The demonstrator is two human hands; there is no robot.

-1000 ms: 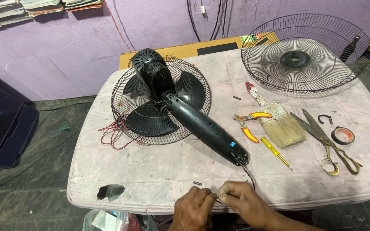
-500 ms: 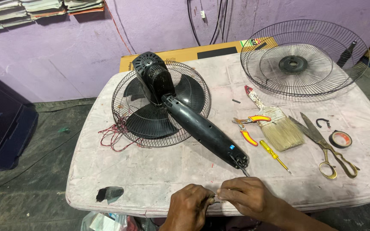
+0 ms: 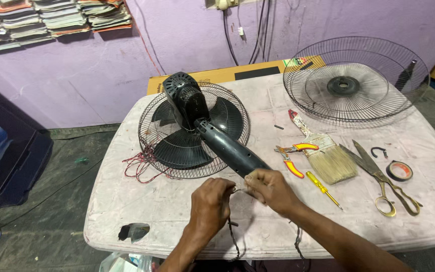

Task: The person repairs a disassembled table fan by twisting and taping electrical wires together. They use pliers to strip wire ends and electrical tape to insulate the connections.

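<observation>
A black fan lies face down on the white table (image 3: 177,211), its motor housing (image 3: 183,98) on the rear grille (image 3: 172,146) and its dark neck (image 3: 230,151) pointing toward me. Just below the neck's end, my left hand (image 3: 210,201) and my right hand (image 3: 273,190) pinch thin wires (image 3: 237,190) between their fingertips. A dark cord (image 3: 233,236) hangs down from my hands over the table's front edge. Red wires (image 3: 142,168) trail out from under the grille on the left.
The loose front grille (image 3: 356,83) lies at the back right. Right of my hands are pliers (image 3: 293,156), a paintbrush (image 3: 325,153), a yellow screwdriver (image 3: 323,189), scissors (image 3: 383,179) and a tape roll (image 3: 399,171). A hole (image 3: 133,231) breaks the table's front left.
Both hands have moved up from the table's front edge to the end of the fan's neck, still holding the wires. The view has shifted closer.
</observation>
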